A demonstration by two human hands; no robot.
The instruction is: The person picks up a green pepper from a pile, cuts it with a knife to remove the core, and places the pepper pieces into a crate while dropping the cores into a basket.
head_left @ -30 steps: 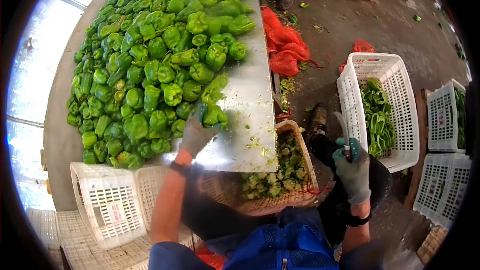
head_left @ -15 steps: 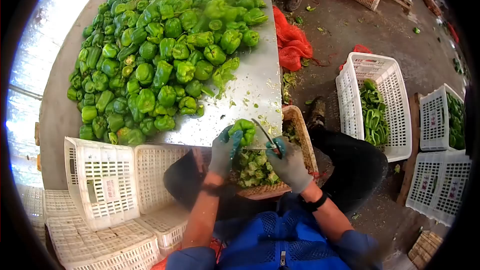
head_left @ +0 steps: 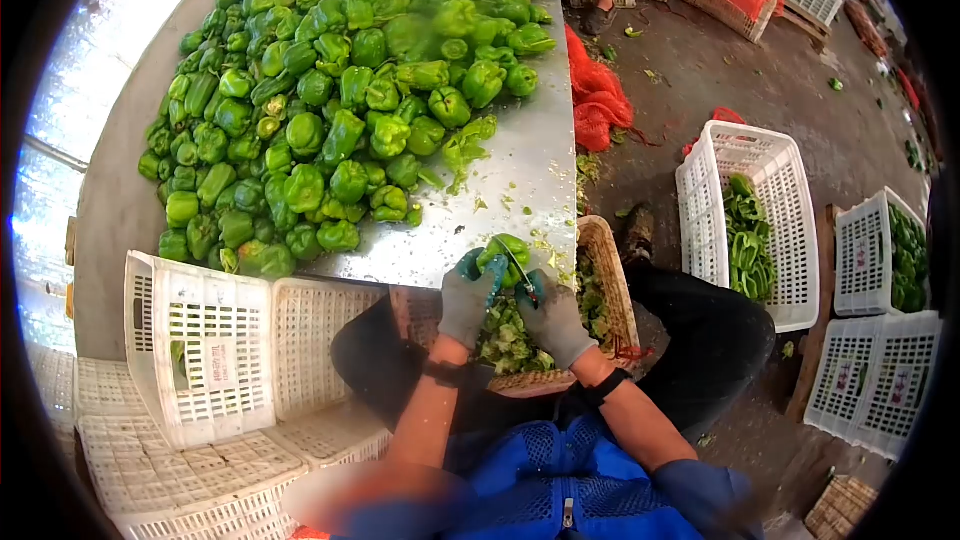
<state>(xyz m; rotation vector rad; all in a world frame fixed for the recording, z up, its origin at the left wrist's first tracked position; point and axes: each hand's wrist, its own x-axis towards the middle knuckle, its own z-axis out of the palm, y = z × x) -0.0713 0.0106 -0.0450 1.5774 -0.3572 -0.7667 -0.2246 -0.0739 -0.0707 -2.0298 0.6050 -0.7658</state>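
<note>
My left hand point(head_left: 468, 300), in a grey glove with teal fingers, is closed around a green bell pepper point(head_left: 512, 248) above the table's near edge. In my right hand point(head_left: 553, 322), gloved alike, is a small knife point(head_left: 520, 267) with a thin dark blade. The blade lies across the pepper, but how deep it goes cannot be seen. Below both hands, between my knees, stands a crate point(head_left: 622, 315) holding pale green pepper trimmings point(head_left: 520, 345). A large heap of green peppers point(head_left: 340, 90) covers much of the metal table point(head_left: 400, 252).
White crates point(head_left: 225, 360) stand at the lower left. On the right, a white crate point(head_left: 700, 190) holds cut green pepper pieces point(head_left: 748, 240), with more crates point(head_left: 870, 380) beyond. Red netting point(head_left: 598, 100) hangs by the table edge. Another person's foot point(head_left: 600, 18) shows at the top.
My right hand has come closer to my left, bringing the knife blade from beside the pepper to across it. The camera view has shifted slightly.
</note>
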